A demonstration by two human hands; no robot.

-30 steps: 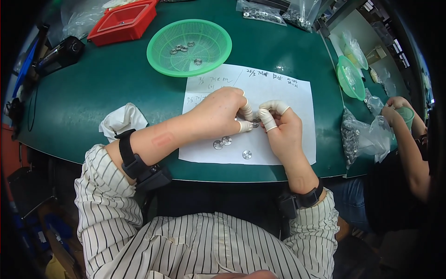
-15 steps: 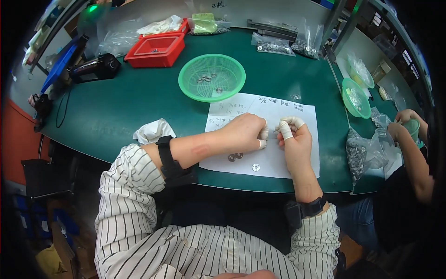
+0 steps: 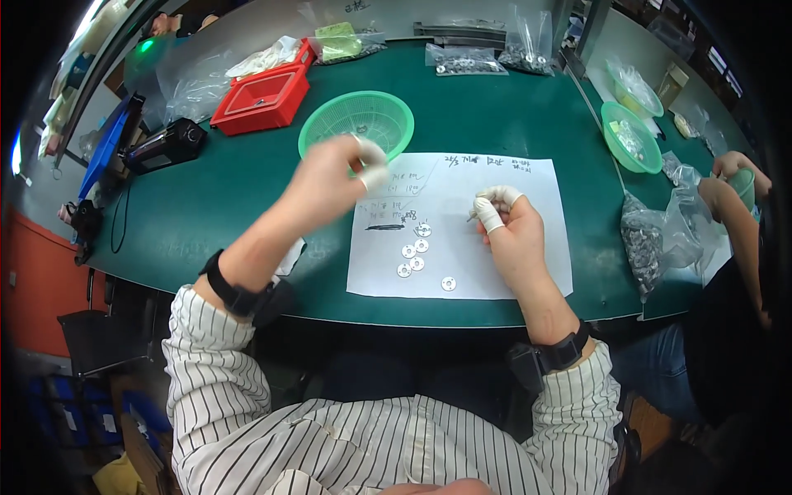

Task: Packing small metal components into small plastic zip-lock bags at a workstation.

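Observation:
My left hand [image 3: 330,183], with white finger cots on its tips, is over the near rim of a green mesh basket [image 3: 398,106]. It is blurred by motion, so I cannot tell whether its curled fingers hold anything. Above the paper sheet [image 3: 503,268], my right hand [image 3: 513,224] is closed in a pinch, also in white finger cots. A tiny dark tip shows at its fingertips, too small to name. Several round metal discs with centre holes [image 3: 417,264] lie on the paper's left half, and one disc [image 3: 449,284] sits apart near its front edge.
Red trays [image 3: 262,101] and a black device [image 3: 167,145] stand at the back left. Bags of metal parts [image 3: 469,61] lie at the back. On the right are a green basket [image 3: 631,136], a bag of parts [image 3: 643,247] and another person's arm [image 3: 734,223].
My left hand has moved left and away from my right hand, to the basket. Discs it hid on the paper now show. My right hand stays pinched, in nearly the same place.

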